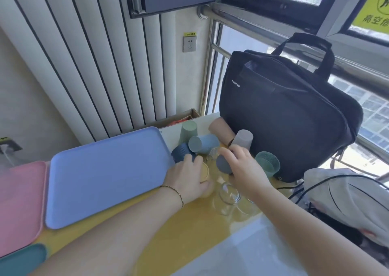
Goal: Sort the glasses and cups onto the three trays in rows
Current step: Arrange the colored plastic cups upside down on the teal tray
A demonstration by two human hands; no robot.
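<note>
Nearest to you, at the left edge of the worktop point(168, 233), lay a corner of the teal tray point(21, 259). Behind it came the pink tray point(21, 202) and then the blue tray point(105, 170), and nothing stood on the parts you could see. The clear glasses point(229, 193) stood just right of the blue tray, between your two forearms.

A little farther, your left hand point(189, 176) was curled over a yellow cup point(204, 173) and grasped it, just beside the right edge of the blue tray. Your right hand point(242, 166) grasped a dark grey cup point(224, 164), which lay on its side with its base turned to the left, so its long axis ran about left to right.

The whole heap was on the right of the trays, so every cup had to travel to the left. Your left hand was the nearer one to the blue tray, and I judge the yellow cup would go first.

Farther on lay a light blue cup point(203, 143) on its side and a green cup point(188, 131) upside down. The black bag point(284, 107) stood behind them.
</note>
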